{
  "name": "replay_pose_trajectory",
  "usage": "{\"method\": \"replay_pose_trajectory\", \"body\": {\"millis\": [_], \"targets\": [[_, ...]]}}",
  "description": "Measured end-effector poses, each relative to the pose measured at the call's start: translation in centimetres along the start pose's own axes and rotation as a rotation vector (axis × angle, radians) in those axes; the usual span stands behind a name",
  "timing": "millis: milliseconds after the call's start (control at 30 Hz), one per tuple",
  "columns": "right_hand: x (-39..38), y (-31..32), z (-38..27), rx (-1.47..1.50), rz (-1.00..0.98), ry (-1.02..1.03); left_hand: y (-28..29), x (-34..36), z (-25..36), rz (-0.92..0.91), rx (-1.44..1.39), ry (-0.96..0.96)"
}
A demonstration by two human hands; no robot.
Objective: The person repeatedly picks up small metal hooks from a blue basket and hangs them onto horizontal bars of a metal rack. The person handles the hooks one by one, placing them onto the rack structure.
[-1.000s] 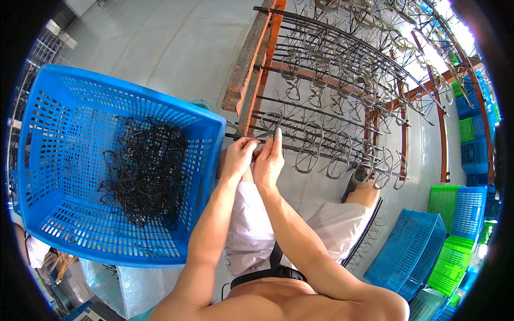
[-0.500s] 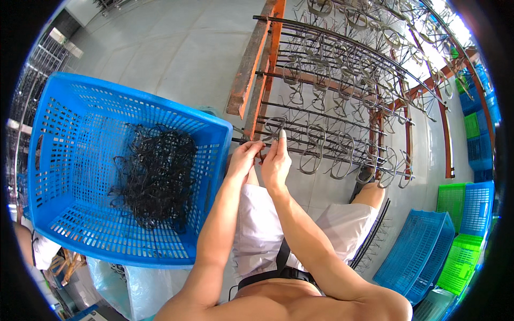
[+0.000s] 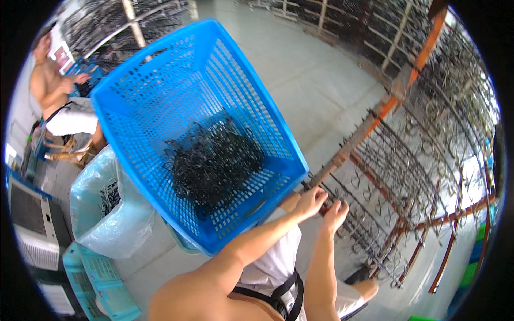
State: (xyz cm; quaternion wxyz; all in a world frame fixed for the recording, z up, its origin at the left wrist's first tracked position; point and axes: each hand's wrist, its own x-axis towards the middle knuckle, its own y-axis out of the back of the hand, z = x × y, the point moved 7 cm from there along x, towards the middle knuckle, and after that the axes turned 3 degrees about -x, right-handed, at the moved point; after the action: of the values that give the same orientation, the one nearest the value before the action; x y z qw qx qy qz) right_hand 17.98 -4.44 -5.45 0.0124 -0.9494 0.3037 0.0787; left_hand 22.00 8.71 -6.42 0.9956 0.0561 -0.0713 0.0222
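My left hand (image 3: pixel 310 203) has its fingertips drawn close together, and my right hand (image 3: pixel 335 215) is just beside it, fingers half curled; with this blur I cannot tell whether either holds anything. Both are at the near left end of the orange rack (image 3: pixel 386 108), whose dark rods (image 3: pixel 399 168), hung with wire pieces, run off to the right. Left of my hands, the blue plastic basket (image 3: pixel 110 96) has a tangled heap of black wire pieces (image 3: pixel 214 160) in it. Farther left, a clear plastic bag (image 3: pixel 131 227) lines a tub. At the far left a seated co-worker (image 3: pixel 72 117) is near a white panel (image 3: pixel 62 58) with red marks, perhaps lettering, too small to read.
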Motion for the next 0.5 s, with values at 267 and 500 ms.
{"method": "replay_pose_trajectory", "body": {"millis": [267,500], "targets": [[-0.8,2.3,4.3,-0.151,-0.091,-0.023,2.4,-4.3,4.8,0.197,-0.187,-0.068],[-4.9,2.7,8.3,-0.465,-0.070,0.040,6.4,-7.7,4.2,0.112,-0.503,0.073]]}}
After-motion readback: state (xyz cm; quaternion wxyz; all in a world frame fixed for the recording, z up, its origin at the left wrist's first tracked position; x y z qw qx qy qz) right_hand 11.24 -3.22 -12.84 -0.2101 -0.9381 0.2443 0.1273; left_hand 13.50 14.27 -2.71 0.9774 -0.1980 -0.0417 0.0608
